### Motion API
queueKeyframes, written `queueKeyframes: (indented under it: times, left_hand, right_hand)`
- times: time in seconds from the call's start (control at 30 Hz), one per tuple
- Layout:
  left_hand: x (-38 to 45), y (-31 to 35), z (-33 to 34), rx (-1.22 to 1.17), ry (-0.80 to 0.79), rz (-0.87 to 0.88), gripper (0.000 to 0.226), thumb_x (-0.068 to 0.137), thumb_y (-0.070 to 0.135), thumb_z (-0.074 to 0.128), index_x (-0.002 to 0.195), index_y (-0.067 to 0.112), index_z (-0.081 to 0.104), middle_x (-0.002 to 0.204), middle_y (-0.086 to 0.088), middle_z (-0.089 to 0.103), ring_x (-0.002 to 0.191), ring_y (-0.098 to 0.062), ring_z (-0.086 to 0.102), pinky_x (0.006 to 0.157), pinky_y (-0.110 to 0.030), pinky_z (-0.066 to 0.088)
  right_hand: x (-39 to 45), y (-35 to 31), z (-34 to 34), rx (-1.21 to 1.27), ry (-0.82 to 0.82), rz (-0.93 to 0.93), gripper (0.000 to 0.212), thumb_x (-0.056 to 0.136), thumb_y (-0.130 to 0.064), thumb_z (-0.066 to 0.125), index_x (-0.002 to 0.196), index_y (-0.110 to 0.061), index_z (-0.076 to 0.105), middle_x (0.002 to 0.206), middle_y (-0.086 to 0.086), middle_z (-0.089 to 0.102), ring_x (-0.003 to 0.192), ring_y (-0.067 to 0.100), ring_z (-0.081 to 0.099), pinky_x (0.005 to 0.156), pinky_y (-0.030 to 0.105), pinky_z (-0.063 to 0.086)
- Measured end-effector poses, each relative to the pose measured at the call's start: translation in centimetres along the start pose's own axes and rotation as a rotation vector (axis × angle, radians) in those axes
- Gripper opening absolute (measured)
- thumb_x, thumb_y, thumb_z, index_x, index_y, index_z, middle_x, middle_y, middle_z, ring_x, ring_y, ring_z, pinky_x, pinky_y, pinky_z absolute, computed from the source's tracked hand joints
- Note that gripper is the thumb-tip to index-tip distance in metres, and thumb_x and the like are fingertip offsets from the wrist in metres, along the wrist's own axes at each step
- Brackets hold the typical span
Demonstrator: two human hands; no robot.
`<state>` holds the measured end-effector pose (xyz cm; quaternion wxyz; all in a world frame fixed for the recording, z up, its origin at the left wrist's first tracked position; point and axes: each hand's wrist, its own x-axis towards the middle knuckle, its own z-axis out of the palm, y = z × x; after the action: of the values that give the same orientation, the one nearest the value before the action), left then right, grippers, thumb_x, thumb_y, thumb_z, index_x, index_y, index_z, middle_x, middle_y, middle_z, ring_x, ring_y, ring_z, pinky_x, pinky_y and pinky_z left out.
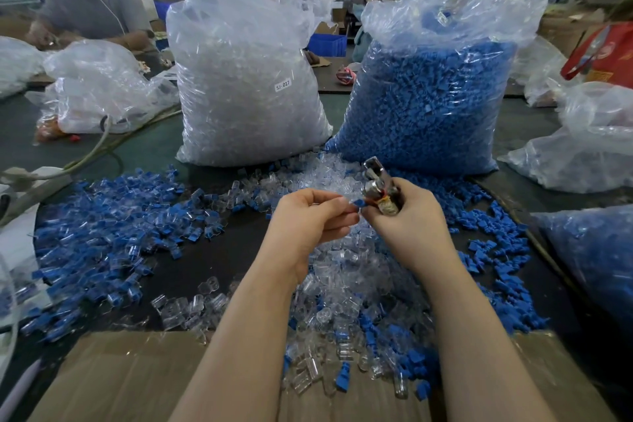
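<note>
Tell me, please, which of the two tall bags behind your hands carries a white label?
The bag of clear parts, on the left: a white label reading SJ-017 sits on its front. The bag of blue parts shows none.

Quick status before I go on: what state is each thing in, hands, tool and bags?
left hand: pinches the blue piece.
right hand: grips the metal tool.
blue piece: raised, between both hands.
metal tool: raised, tilted.
clear-parts bag: upright, full.
blue-parts bag: upright, mostly full.
</note>
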<state>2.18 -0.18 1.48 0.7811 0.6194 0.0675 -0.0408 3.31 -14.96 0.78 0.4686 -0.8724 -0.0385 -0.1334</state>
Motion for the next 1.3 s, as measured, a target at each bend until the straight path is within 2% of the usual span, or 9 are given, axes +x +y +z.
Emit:
queueKeyframes:
  times: [0.17,0.33,0.53,0.63,0.7,0.77,0.97,1.17,1.3]
  left_hand:
    - [0.0,0.1,0.0,-0.035,0.053,0.032,0.009,0.087,0.000,0.069,0.096,0.000,0.064,0.083,-0.015,0.076,0.068,-0.015,0.073,0.057,-0.021,0.057]
    - [-0.1,0.2,-0.1,-0.016,0.070,0.062,0.006,0.086,0.002,0.070,0.090,0.003,0.066,0.079,-0.013,0.075,0.070,-0.017,0.073,0.057,-0.020,0.055]
    - [-0.2,0.1,-0.1,-0.006,0.060,0.038,0.004,0.085,0.005,0.073,0.087,0.007,0.069,0.081,-0.010,0.076,0.073,-0.016,0.073,0.060,-0.021,0.057]
    - [-0.1,0.1,-0.2,0.008,0.098,0.035,0.005,0.081,0.010,0.077,0.082,0.012,0.072,0.078,-0.005,0.075,0.074,-0.014,0.070,0.069,-0.025,0.057]
    - [-0.1,0.1,-0.4,-0.017,0.117,0.031,0.006,0.079,0.010,0.078,0.080,0.013,0.073,0.076,-0.004,0.075,0.072,-0.013,0.070,0.071,-0.025,0.057]
    - [-0.1,0.3,-0.4,-0.058,0.123,0.030,0.007,0.080,0.008,0.078,0.082,0.011,0.072,0.075,-0.005,0.075,0.068,-0.012,0.071,0.067,-0.023,0.058]
    - [-0.2,0.3,0.0,-0.068,0.106,0.056,0.007,0.082,0.004,0.075,0.085,0.009,0.071,0.080,-0.009,0.076,0.073,-0.016,0.073,0.067,-0.024,0.059]
    - [-0.3,0.4,0.5,-0.052,0.072,0.093,0.007,0.082,0.001,0.074,0.086,0.006,0.072,0.081,-0.012,0.076,0.075,-0.018,0.074,0.065,-0.023,0.059]
    - [-0.4,0.3,0.8,-0.044,0.064,0.132,0.006,0.081,0.001,0.075,0.086,0.006,0.073,0.081,-0.012,0.076,0.077,-0.020,0.075,0.064,-0.022,0.058]
  right_hand:
    - [-0.2,-0.3,0.3,0.043,-0.031,-0.065,0.009,0.082,-0.019,0.071,0.079,-0.018,0.063,0.066,-0.004,0.062,0.063,0.015,0.054,0.061,0.034,0.043]
    - [-0.2,-0.3,0.4,0.094,-0.033,-0.055,0.021,0.081,-0.026,0.077,0.071,-0.027,0.058,0.062,-0.009,0.061,0.058,0.003,0.052,0.056,0.026,0.039]
    - [-0.2,-0.1,0.6,0.113,-0.029,-0.065,0.027,0.083,-0.023,0.073,0.067,-0.028,0.052,0.059,-0.019,0.058,0.054,0.003,0.048,0.056,0.026,0.035]
    - [-0.3,-0.1,0.6,0.149,0.013,-0.060,0.021,0.084,-0.021,0.072,0.072,-0.020,0.055,0.061,-0.012,0.057,0.056,0.004,0.048,0.057,0.027,0.038]
    - [-0.2,-0.1,0.5,0.173,0.049,-0.059,0.011,0.085,-0.018,0.071,0.080,-0.015,0.062,0.073,-0.003,0.062,0.068,0.015,0.056,0.064,0.033,0.045]
    - [-0.2,-0.2,0.4,0.231,0.063,-0.064,0.004,0.084,-0.013,0.071,0.085,-0.012,0.066,0.077,0.005,0.065,0.073,0.023,0.059,0.070,0.037,0.048]
    - [-0.2,-0.5,0.6,0.299,0.086,-0.102,0.013,0.084,-0.012,0.074,0.078,-0.018,0.064,0.074,-0.005,0.066,0.064,0.010,0.058,0.061,0.023,0.046]
    - [-0.2,-0.3,0.9,0.277,0.144,-0.079,0.009,0.085,-0.017,0.074,0.081,-0.020,0.067,0.076,-0.007,0.068,0.070,0.015,0.063,0.069,0.040,0.054]
    - [-0.1,-0.3,0.9,0.252,0.176,-0.070,0.010,0.084,-0.022,0.075,0.081,-0.023,0.065,0.070,-0.007,0.068,0.072,0.016,0.065,0.073,0.047,0.055]
